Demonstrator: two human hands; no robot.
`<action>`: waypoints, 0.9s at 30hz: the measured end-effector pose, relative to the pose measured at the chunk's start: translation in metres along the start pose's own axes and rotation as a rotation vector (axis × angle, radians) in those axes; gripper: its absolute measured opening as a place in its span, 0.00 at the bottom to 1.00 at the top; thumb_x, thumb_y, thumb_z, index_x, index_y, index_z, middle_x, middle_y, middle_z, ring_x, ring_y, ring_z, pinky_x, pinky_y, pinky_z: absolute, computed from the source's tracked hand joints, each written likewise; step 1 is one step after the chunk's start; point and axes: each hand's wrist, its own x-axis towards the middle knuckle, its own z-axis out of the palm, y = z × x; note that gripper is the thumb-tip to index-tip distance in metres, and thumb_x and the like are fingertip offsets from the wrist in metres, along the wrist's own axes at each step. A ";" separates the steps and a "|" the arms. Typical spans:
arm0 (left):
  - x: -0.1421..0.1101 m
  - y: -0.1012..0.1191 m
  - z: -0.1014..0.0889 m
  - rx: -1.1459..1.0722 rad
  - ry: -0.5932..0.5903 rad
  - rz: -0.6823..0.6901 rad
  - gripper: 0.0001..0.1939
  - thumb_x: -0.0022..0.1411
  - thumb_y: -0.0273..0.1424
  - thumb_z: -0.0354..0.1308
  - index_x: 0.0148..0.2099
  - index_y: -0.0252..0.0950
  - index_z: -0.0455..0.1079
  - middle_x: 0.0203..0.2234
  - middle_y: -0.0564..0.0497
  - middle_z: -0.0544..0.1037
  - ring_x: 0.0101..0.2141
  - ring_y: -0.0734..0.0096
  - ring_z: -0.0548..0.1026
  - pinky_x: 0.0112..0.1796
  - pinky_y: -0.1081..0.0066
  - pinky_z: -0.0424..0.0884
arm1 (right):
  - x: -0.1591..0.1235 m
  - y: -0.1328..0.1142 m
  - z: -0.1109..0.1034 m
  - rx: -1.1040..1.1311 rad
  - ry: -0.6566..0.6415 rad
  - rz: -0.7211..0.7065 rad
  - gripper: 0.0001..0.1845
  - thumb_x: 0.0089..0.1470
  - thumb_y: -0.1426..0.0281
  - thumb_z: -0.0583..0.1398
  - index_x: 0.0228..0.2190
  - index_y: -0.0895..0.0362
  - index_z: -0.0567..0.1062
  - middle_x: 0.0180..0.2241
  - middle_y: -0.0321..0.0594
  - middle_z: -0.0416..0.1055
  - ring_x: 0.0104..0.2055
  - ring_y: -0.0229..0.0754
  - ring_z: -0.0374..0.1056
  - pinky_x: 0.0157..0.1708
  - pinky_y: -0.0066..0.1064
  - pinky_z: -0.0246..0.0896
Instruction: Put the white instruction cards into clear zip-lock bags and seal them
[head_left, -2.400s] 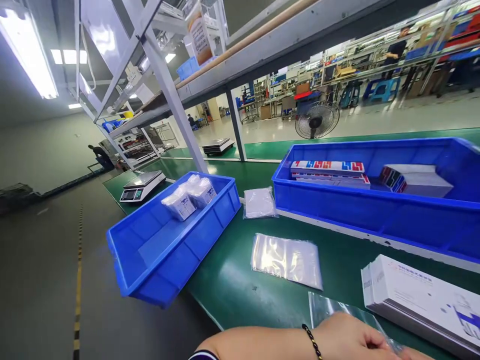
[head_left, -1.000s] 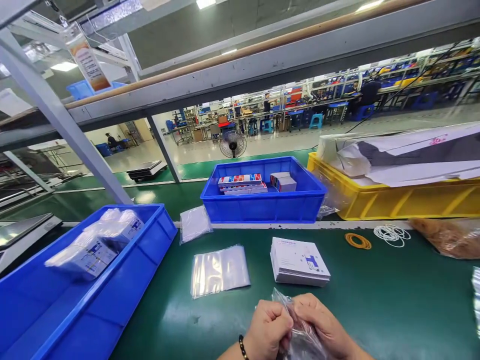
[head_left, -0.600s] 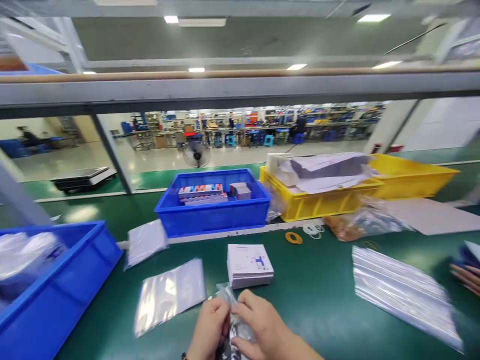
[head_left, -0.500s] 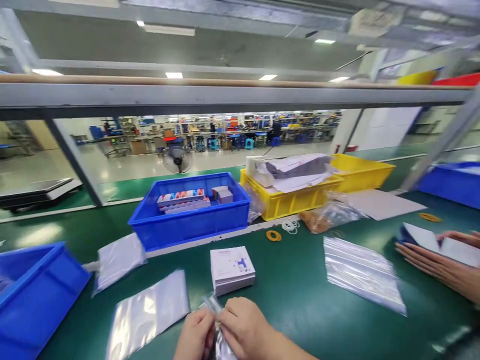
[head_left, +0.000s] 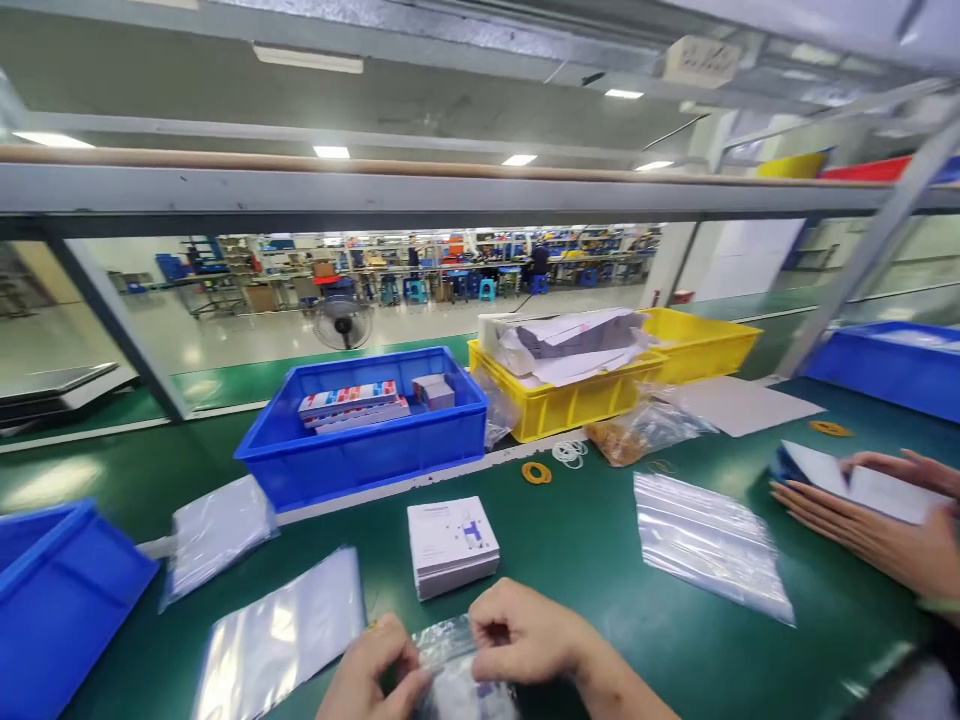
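Both our hands are closed on one bag [head_left: 459, 682], low over the bench [head_left: 600, 560] toward its near edge. The fingers of our left hand [head_left: 379, 662] pinch the bag's left side; those of our right hand [head_left: 521, 635] are curled narrow at its upper right. White contents show through the clear film.

Just beyond our hands we have the card stack [head_left: 453, 540], lying flat. To its left are the flat bags [head_left: 285, 630], with the white packet [head_left: 217, 530] farther toward the bench's left edge.

Past the stack, the blue bin [head_left: 367, 450] stands at the white strip, beside the yellow bin [head_left: 577, 400]. Orange bands [head_left: 536, 474] lie near them. Toward the bench's right edge, another person's hands [head_left: 862, 520] hold folded sheets [head_left: 885, 488].
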 end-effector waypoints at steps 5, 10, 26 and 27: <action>0.000 0.019 -0.004 -0.094 0.001 -0.178 0.11 0.53 0.34 0.51 0.22 0.35 0.61 0.20 0.53 0.68 0.26 0.72 0.65 0.30 0.74 0.59 | -0.001 0.004 -0.016 0.018 0.236 -0.045 0.12 0.52 0.64 0.54 0.25 0.57 0.73 0.28 0.38 0.65 0.32 0.39 0.63 0.34 0.31 0.60; 0.001 0.019 0.008 -0.333 -0.030 -0.240 0.08 0.49 0.32 0.53 0.22 0.34 0.61 0.18 0.56 0.64 0.23 0.75 0.61 0.26 0.76 0.57 | 0.006 0.029 -0.014 -0.173 0.584 0.145 0.18 0.51 0.58 0.55 0.41 0.50 0.75 0.56 0.45 0.54 0.58 0.54 0.48 0.53 0.49 0.50; 0.002 0.017 0.016 -0.277 -0.025 -0.175 0.07 0.51 0.26 0.51 0.26 0.34 0.71 0.23 0.53 0.70 0.29 0.73 0.66 0.32 0.76 0.62 | 0.010 0.035 -0.016 0.162 1.040 0.470 0.26 0.45 0.55 0.58 0.42 0.59 0.75 0.39 0.47 0.76 0.33 0.46 0.71 0.32 0.34 0.67; 0.002 0.018 0.016 -0.282 -0.031 -0.163 0.07 0.51 0.26 0.51 0.26 0.35 0.71 0.23 0.53 0.70 0.29 0.72 0.66 0.33 0.76 0.62 | 0.010 0.034 -0.016 0.257 1.087 0.423 0.27 0.44 0.55 0.60 0.41 0.60 0.75 0.36 0.46 0.76 0.32 0.45 0.71 0.33 0.35 0.68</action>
